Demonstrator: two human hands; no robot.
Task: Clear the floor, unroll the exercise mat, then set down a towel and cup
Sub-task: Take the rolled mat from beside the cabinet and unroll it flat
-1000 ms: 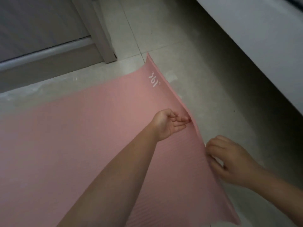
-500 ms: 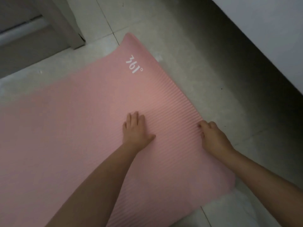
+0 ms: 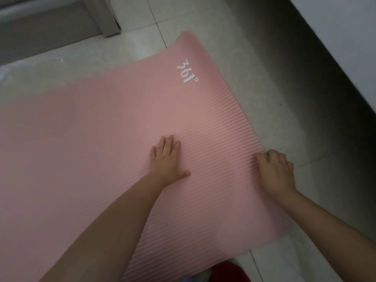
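A pink ribbed exercise mat (image 3: 97, 143) with a white "361°" mark lies unrolled flat on the pale tiled floor (image 3: 270, 94). My left hand (image 3: 166, 159) presses palm down on the mat near its right end, fingers together and flat. My right hand (image 3: 274, 171) rests on the mat's right edge, fingers curled over that edge. No towel or cup can be identified in view.
A white bed or cabinet side (image 3: 341, 37) runs along the upper right, with dark shadow beneath it. A grey door frame (image 3: 105, 17) stands at the upper left. Something red (image 3: 230, 272) peeks in at the bottom edge, below the mat.
The mat's right edge, held lifted a second ago, now lies flat. My left hand turned palm down onto the mat, and my right hand came to rest on the edge.
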